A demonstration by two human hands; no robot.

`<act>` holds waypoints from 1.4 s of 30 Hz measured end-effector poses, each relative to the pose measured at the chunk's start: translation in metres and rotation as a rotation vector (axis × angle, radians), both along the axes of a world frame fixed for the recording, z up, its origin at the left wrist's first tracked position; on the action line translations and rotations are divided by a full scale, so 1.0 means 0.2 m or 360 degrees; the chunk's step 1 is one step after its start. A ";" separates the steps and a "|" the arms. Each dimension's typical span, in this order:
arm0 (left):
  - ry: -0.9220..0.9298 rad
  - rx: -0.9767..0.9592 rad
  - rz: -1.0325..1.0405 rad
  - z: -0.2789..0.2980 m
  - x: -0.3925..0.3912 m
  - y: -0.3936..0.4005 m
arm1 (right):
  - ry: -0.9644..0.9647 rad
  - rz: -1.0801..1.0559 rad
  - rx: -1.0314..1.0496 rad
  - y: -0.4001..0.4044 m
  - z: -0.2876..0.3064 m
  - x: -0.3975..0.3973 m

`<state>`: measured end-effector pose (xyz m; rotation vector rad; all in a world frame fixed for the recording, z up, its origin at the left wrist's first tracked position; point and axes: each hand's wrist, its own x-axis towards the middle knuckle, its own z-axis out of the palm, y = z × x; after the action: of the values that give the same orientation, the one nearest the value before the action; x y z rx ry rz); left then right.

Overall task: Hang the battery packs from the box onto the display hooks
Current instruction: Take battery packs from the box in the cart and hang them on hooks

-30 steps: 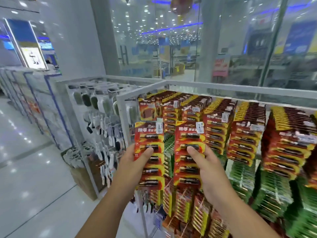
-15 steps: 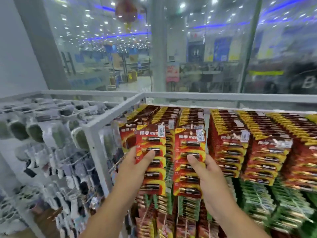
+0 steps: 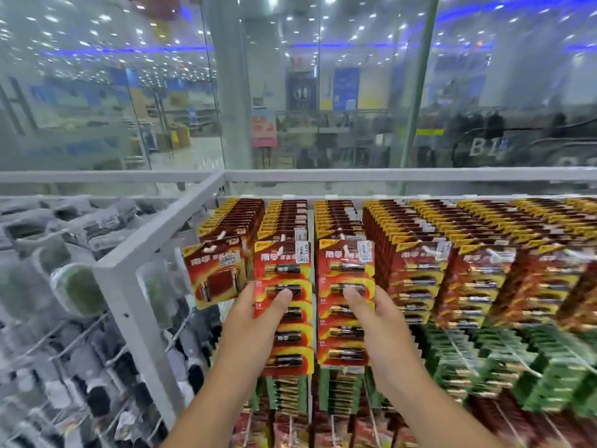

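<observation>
left hand [image 3: 255, 321]: grasping left battery pack [image 3: 284, 305], thumb on its front
right hand [image 3: 381, 321]: grasping right battery pack [image 3: 345, 305]
packs: side by side, probably at the display hooks [image 3: 342, 236]

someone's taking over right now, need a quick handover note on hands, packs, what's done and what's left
Left hand grips a tall red-and-yellow battery strip pack, thumb on its front.
Right hand grips a second, matching pack.
Both packs are held up at the front of the top row of full hooks; whether either is already threaded on is unclear.
Done: top row is heavily stocked.
Left: seat both packs, then fetch more. The box is out of view.
</observation>
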<state>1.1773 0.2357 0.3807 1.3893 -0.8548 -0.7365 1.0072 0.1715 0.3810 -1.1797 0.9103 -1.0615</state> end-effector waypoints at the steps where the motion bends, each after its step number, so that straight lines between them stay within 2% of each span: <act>1: 0.0000 -0.0006 0.0019 0.01 0.00 -0.01 | 0.0006 -0.0003 0.0009 -0.01 0.00 0.00; 10: -0.0151 0.0003 0.0149 -0.02 0.04 -0.19 | 0.0091 -0.0270 -0.0109 -0.17 -0.06 0.10; 19: -0.0623 -0.0020 0.0503 -0.08 0.02 -0.19 | 0.0269 -0.0530 -0.0217 -0.23 -0.11 0.16; 25: -0.0900 0.0190 0.0559 -0.11 0.06 -0.18 | 0.0354 -0.0466 -0.0194 -0.21 -0.12 0.18; 34: -0.0647 0.0107 0.0356 -0.19 0.13 -0.10 | 0.0468 -0.0620 -0.0235 -0.12 -0.14 0.21; 42: -0.0382 0.0128 0.0025 -0.24 0.12 0.03 | 0.0583 -0.0545 -0.0286 0.08 -0.22 0.12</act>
<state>1.2013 0.2411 0.3329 1.5765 -1.0087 -0.6048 1.0317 0.1879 0.3364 -1.4296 1.3612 -1.2412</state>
